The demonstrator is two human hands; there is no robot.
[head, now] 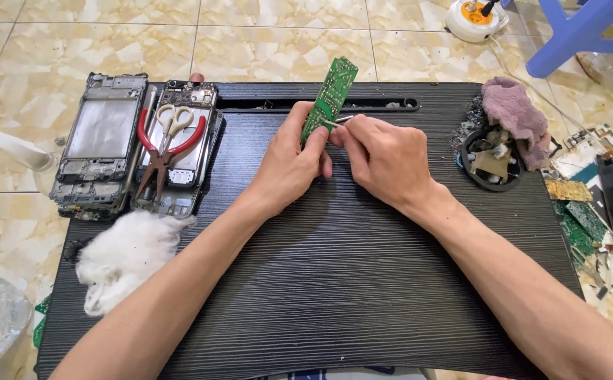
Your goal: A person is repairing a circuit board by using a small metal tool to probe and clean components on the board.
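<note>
My left hand (289, 163) grips a long green circuit board (330, 94) and holds it upright over the far middle of a black ribbed lap table (335, 281). My right hand (384, 158) pinches thin metal tweezers (337, 121), whose tips touch the board's right edge about halfway up. Both forearms reach in from the near edge of the table.
Two opened phone frames (102, 141) lie at the table's far left, with red-handled pliers (166, 151) and scissors on one. White cotton wadding (123, 257) sits near left. A round black holder (491, 163) with scrap and a pink rag (517, 112) sit right. Loose circuit boards (581, 218) litter the floor.
</note>
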